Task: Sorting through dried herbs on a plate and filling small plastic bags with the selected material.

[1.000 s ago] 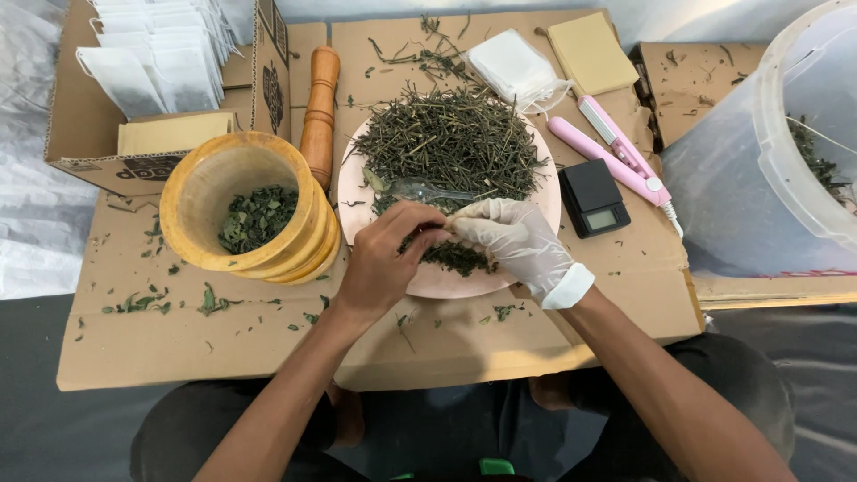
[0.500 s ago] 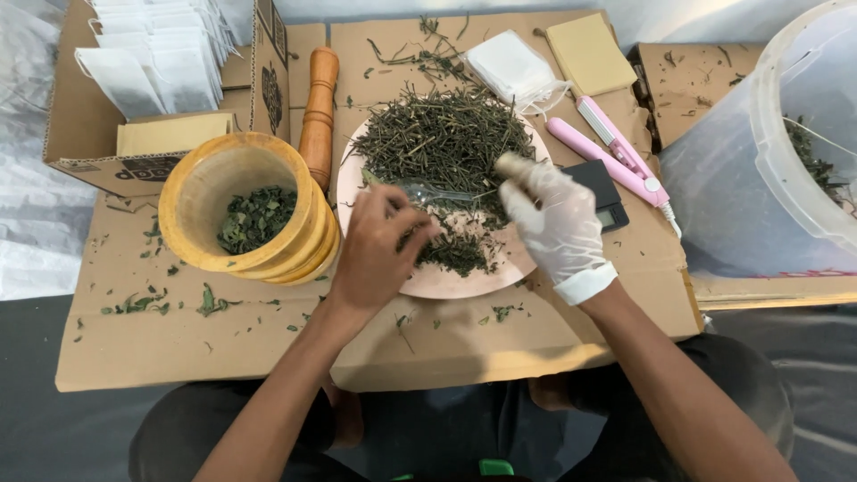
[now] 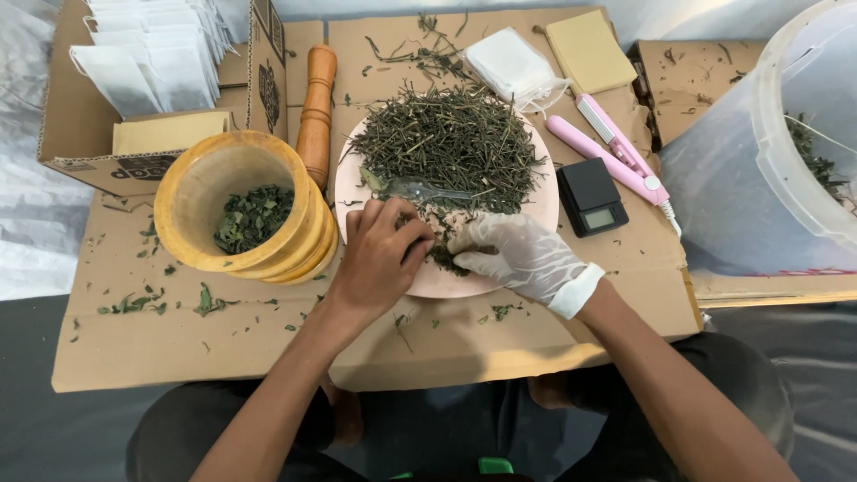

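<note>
Both your hands work at the near edge of the pink plate (image 3: 536, 210), bare left hand (image 3: 379, 259) and gloved right hand (image 3: 518, 254) pinching small leaf bits (image 3: 446, 257) below the twig heap (image 3: 451, 143). You look mid-sorting; next calls for a light pinch. Left: wooden mortar (image 3: 237, 205), brown carton (image 3: 89, 116) of white bags (image 3: 152, 54). Right: black scale (image 3: 591, 196).

Wooden mortar (image 3: 234, 207) crowds the plate's (image 3: 544, 203) left; scale (image 3: 590, 196) its right.
</note>
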